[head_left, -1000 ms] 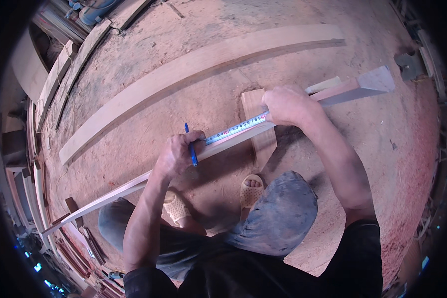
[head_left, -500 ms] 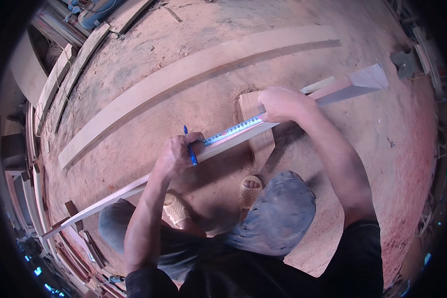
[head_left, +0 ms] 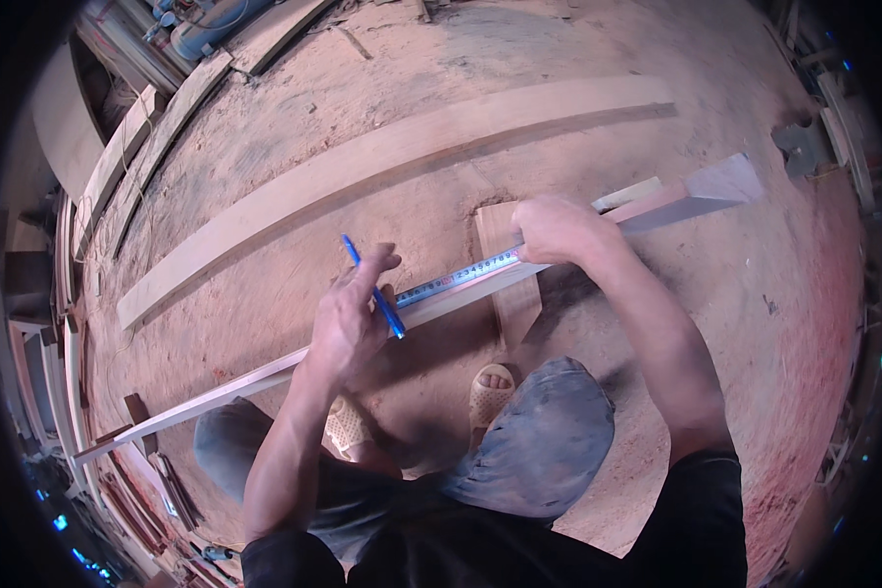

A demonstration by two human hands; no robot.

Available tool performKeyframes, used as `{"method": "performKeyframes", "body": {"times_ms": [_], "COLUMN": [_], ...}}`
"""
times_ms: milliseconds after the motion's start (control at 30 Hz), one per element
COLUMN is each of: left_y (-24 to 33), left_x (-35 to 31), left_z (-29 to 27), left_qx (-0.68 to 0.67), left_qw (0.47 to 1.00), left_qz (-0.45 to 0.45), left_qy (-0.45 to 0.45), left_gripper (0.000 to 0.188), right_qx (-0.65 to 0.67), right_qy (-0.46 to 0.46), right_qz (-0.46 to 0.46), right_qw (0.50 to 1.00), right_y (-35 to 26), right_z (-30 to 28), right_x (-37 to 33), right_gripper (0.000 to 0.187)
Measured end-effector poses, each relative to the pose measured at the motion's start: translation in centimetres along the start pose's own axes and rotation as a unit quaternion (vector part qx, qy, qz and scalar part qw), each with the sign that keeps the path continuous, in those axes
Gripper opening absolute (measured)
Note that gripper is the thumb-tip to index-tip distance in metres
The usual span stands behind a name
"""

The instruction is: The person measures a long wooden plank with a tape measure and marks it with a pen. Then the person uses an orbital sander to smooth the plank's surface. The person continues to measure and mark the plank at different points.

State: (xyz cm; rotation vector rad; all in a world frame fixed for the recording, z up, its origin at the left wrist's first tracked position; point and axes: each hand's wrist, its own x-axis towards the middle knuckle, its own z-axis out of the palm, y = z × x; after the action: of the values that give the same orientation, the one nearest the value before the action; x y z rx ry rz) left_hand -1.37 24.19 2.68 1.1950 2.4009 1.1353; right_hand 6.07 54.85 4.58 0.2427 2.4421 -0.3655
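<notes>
A long narrow wooden strip (head_left: 216, 394) runs slantwise in front of me, from lower left to upper right. Along its top lies the blue-white blade of a tape measure (head_left: 461, 277), spanning the gap between my hands. My right hand (head_left: 563, 230) is closed on the tape's right end; what its fingers cover there is hidden. A blue pen (head_left: 389, 316) is gripped in my left hand (head_left: 348, 314), tilted across the fingers, with thumb and forefinger raised. That hand rests at the strip beside the tape's left end.
A short wooden block (head_left: 515, 309) lies under the strip. Beyond it a long pale board (head_left: 392, 152) rests on the dusty floor. More boards (head_left: 118, 162) and a blue tank (head_left: 211, 29) stand at far left. My sandalled feet (head_left: 490, 387) are below the strip.
My left hand has opened its raised fingers somewhat and turned the pen to a steeper slant. My right hand stays closed on the tape. The whole view has shifted slightly.
</notes>
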Motion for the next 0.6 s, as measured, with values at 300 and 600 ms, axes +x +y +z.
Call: {"method": "performKeyframes", "body": {"times_ms": [300, 600], "left_y": [5.5, 4.7], "left_x": [-3.1, -1.8], "left_z": [6.8, 10.1], "left_qx": [-0.115, -0.058], "left_qw": [0.991, 0.994], "left_qz": [-0.045, -0.064], "left_qy": [0.045, 0.072], "left_gripper": [0.033, 0.018], "right_qx": [-0.006, -0.003], "right_qy": [0.015, 0.014], "right_qz": [-0.012, -0.024], "right_qw": [1.000, 1.000], "right_y": [0.1, -0.1], "right_z": [0.1, -0.2], "right_x": [0.0, -0.2], "right_gripper": [0.023, 0.021]}}
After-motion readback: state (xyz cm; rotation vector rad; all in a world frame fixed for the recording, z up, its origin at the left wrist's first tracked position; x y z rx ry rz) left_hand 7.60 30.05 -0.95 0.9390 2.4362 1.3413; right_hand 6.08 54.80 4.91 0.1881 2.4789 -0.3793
